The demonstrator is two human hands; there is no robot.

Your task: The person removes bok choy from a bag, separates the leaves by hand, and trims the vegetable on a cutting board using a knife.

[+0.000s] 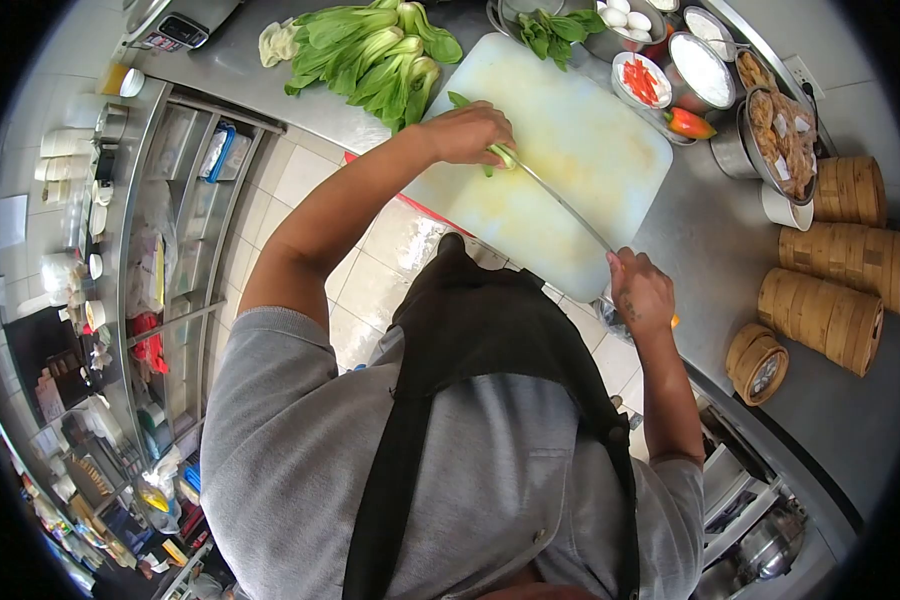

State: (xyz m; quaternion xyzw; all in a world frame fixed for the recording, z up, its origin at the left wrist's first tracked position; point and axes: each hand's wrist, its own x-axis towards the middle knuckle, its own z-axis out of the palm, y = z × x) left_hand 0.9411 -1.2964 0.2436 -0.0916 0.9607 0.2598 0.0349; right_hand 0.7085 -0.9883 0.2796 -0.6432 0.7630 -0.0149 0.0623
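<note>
On the white cutting board, my left hand is closed over a bok choy. Its pale stem end and some green leaf show beside the fingers; the rest is hidden under the hand. A knife reaches across the board, its tip end at the bok choy. Wrapped round the knife's handle, my right hand is at the board's near right edge. Beyond my left hand, a pile of whole bok choy lies on the steel counter beside the board.
Behind the board stand a metal bowl of green leaves, eggs, a bowl of red pepper strips and a container of white powder. A red-orange pepper lies nearby. Stacked bamboo steamers occupy the right; shelves line the left.
</note>
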